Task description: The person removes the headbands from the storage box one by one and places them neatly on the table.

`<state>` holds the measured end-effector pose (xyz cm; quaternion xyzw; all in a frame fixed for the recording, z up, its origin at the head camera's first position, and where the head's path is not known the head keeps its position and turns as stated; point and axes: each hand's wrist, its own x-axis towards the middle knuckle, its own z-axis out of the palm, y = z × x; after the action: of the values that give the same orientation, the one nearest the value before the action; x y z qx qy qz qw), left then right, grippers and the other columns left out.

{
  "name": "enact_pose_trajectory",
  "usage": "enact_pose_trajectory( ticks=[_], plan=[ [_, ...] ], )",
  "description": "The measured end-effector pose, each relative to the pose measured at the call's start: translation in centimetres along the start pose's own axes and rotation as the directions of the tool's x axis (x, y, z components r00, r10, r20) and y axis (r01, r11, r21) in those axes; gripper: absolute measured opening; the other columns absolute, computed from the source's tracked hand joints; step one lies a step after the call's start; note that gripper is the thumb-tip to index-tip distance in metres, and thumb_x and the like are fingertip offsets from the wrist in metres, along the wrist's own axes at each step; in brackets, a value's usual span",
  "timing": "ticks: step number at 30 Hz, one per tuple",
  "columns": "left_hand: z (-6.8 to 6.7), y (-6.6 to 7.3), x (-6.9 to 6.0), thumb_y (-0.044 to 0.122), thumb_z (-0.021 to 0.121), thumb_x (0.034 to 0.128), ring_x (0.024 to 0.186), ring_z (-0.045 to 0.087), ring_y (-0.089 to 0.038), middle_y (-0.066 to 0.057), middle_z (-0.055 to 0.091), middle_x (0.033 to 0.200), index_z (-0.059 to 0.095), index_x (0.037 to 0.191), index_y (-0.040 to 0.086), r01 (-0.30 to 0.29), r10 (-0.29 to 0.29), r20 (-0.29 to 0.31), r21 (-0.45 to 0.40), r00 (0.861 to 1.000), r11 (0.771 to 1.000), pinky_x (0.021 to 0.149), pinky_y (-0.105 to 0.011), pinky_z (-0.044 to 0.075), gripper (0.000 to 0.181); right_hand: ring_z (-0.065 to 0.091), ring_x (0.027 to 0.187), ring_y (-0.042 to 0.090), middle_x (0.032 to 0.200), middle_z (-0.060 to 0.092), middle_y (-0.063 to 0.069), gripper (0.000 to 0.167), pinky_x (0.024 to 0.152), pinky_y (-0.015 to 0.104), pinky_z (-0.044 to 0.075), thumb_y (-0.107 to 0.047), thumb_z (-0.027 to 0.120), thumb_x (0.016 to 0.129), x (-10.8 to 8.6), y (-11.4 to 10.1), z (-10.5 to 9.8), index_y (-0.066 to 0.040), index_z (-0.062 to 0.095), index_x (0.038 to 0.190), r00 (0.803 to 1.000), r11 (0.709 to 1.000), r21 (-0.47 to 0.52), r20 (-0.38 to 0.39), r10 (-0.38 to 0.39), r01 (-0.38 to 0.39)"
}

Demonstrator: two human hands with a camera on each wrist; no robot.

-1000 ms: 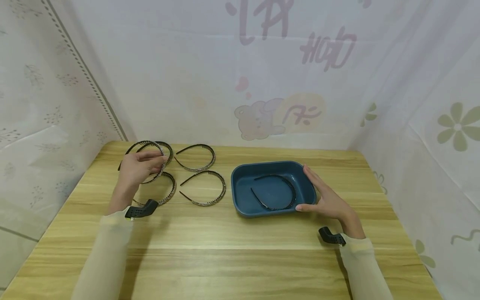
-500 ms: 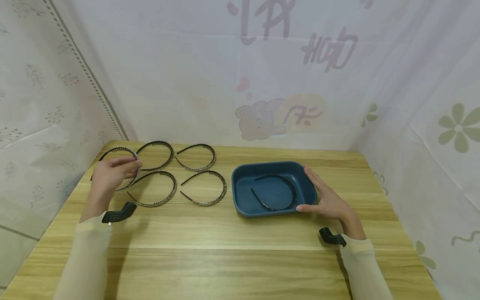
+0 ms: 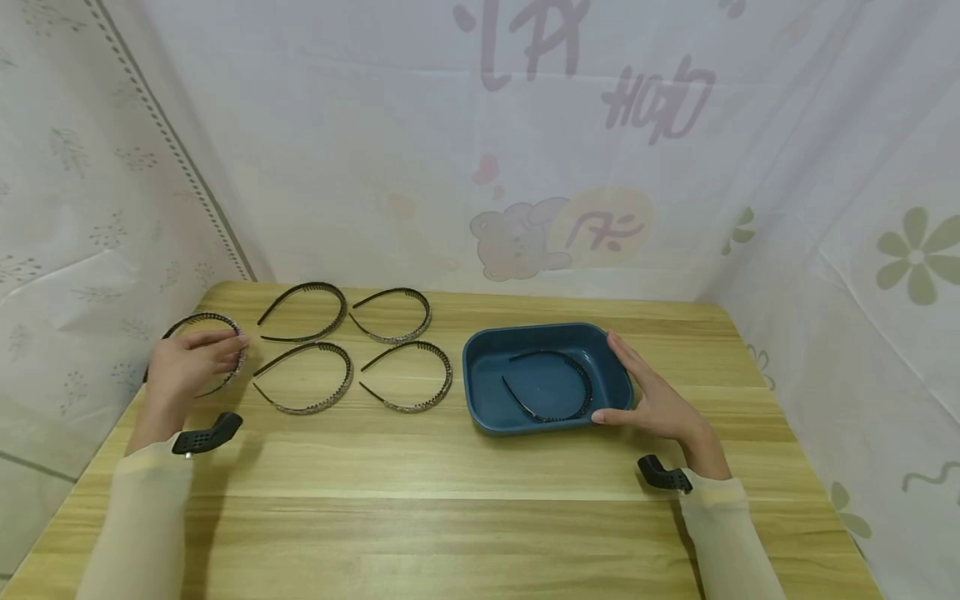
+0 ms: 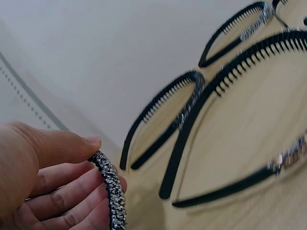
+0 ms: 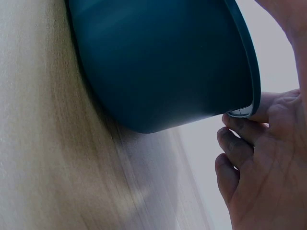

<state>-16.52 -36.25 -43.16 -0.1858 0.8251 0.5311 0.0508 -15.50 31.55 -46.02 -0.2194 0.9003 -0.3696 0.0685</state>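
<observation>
At the table's far left, my left hand pinches a black toothed headband with silvery glitter between thumb and fingers. Whether it touches the table I cannot tell. To its right lie two pairs of similar headbands: an upper left headband, a lower left headband, an upper right headband and a lower right headband. My right hand holds the right end of a blue plastic tray, thumb on the near rim and fingers at the far corner. A dark headband lies inside.
Everything stands on a wooden table. A pale printed cloth hangs behind its far edge, and more cloth hangs at both sides. Bare wood shows in front of the headbands and the tray.
My left hand has carried the headband left and toward me, away from the upper left headband, to the left of the two pairs. The right hand and tray have stayed put.
</observation>
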Motion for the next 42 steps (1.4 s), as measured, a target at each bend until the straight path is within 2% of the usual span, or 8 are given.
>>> enact_pose_trajectory(
  ticks=[5,13,16,22,27,32,38,42],
  plan=[
    [-0.5,-0.8,0.2,0.049,0.075,0.091,0.081,0.068,0.007,0.031,0.069,0.087,0.067,0.13,0.014,0.012,-0.012,0.027,-0.005,1.0,1.0,0.072,-0.013,0.057,0.053,0.007,0.16,0.04,0.175,0.005,0.008,0.122,0.117,0.076,0.02,-0.03,0.091,0.079,0.0,0.1,0.0,-0.024,0.006,0.167,1.0,1.0,0.005,0.006,0.002,-0.002],
    [-1.2,-1.6,0.7,0.065,0.067,0.0905,0.08,0.069,0.006,0.033,0.064,0.083,0.055,0.147,0.006,0.038,-0.054,0.074,0.204,0.996,0.978,0.072,-0.016,0.05,0.082,0.007,0.16,0.04,0.175,0.004,0.005,0.122,0.118,0.076,0.019,-0.031,0.09,0.079,0.0,0.0,0.0,-0.024,0.005,0.167,1.0,1.0,0.004,0.005,0.007,-0.007],
    [-1.2,-1.5,0.9,0.067,0.064,0.0911,0.079,0.068,0.008,0.031,0.064,0.083,0.052,0.148,0.004,0.046,-0.066,0.076,0.238,0.995,0.97,0.079,-0.024,0.052,0.086,0.006,0.16,0.04,0.175,0.005,0.006,0.122,0.118,0.076,0.019,-0.031,0.09,0.079,0.0,-0.1,0.0,-0.024,0.005,0.167,1.0,1.0,0.008,0.005,0.009,-0.009],
    [-1.2,-1.3,0.9,0.065,0.062,0.0941,0.075,0.067,0.008,0.026,0.064,0.084,0.051,0.148,-0.001,0.038,-0.061,0.081,0.254,0.995,0.966,0.097,-0.051,0.05,0.086,0.006,0.16,0.04,0.175,0.004,0.005,0.122,0.118,0.076,0.019,-0.032,0.09,0.079,0.0,-0.2,0.0,-0.024,0.005,0.167,1.0,1.0,0.007,0.007,0.012,-0.012],
    [-1.1,-1.0,0.8,0.061,0.059,0.0979,0.075,0.067,0.006,0.018,0.07,0.089,0.053,0.144,-0.006,-0.004,-0.022,0.082,0.3,0.996,0.954,0.089,-0.043,0.053,0.081,0.007,0.16,0.04,0.175,0.004,0.004,0.122,0.118,0.075,0.019,-0.032,0.09,0.08,0.0,-0.1,0.0,-0.025,0.005,0.167,1.0,1.0,0.004,0.005,0.013,-0.013],
    [-0.9,-0.9,0.6,0.062,0.06,0.0963,0.075,0.069,0.003,0.01,0.074,0.093,0.056,0.142,-0.003,0.008,-0.027,0.057,0.309,0.998,0.951,0.089,-0.044,0.052,0.08,0.006,0.16,0.04,0.175,0.004,0.005,0.122,0.117,0.076,0.019,-0.032,0.09,0.079,0.0,0.0,0.0,-0.025,0.005,0.167,1.0,1.0,0.006,0.008,0.015,-0.015],
    [-0.8,-1.3,0.7,0.06,0.065,0.0942,0.076,0.07,0.004,0.019,0.067,0.091,0.057,0.141,0.0,-0.006,-0.004,0.035,0.273,0.999,0.962,0.072,-0.024,0.058,0.077,0.007,0.16,0.04,0.175,0.005,0.004,0.122,0.118,0.075,0.019,-0.032,0.09,0.079,0.0,0.0,0.0,-0.025,0.006,0.167,1.0,1.0,0.007,0.002,0.013,-0.013],
    [-0.8,-1.2,0.6,0.059,0.068,0.0933,0.078,0.07,0.004,0.027,0.061,0.089,0.056,0.141,0.002,-0.021,0.015,0.03,0.233,0.999,0.972,0.071,-0.023,0.06,0.075,0.007,0.16,0.04,0.175,0.005,0.004,0.122,0.118,0.076,0.019,-0.032,0.09,0.079,0.1,0.0,0.0,-0.025,0.006,0.167,1.0,1.0,0.007,0.002,0.009,-0.009]
  ],
)
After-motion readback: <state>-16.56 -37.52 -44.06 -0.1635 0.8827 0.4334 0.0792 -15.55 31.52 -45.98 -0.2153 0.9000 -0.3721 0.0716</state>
